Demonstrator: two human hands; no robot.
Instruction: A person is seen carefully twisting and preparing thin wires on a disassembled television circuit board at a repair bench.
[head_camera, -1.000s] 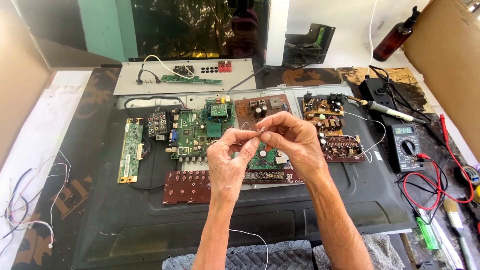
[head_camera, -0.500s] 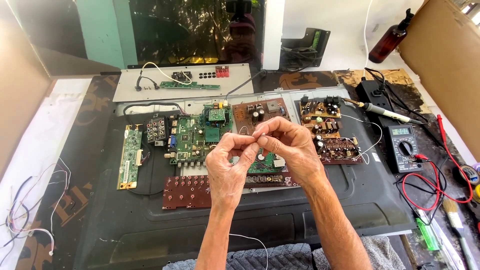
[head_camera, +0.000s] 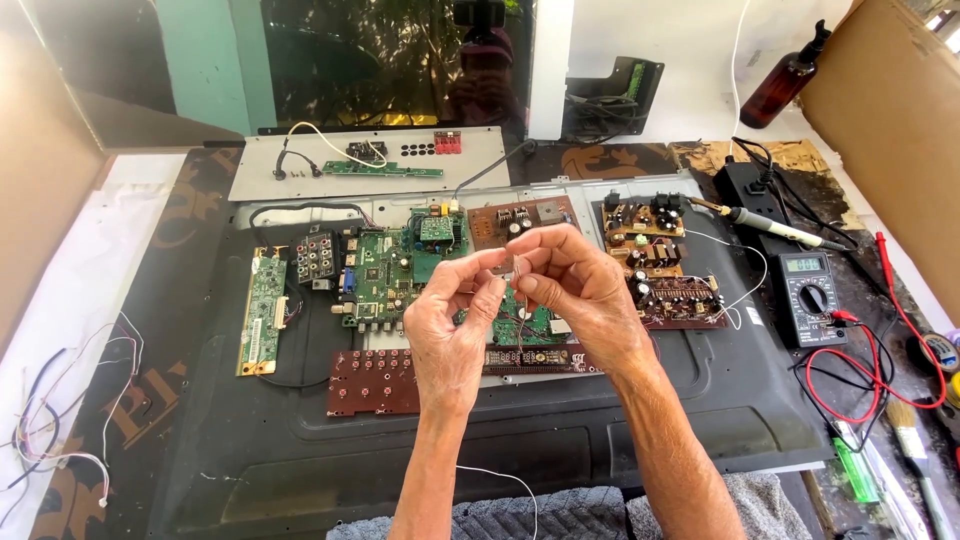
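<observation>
Barely shifted, my left hand (head_camera: 455, 325) and right hand (head_camera: 570, 285) still pinch what seems a thin wire (head_camera: 507, 268) above the green circuit board (head_camera: 395, 275).

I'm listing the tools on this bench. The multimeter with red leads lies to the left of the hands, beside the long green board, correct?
Not quite. In the head view the multimeter with its red leads lies right of the hands, near the soldering iron. The long green board is on the left.
</observation>
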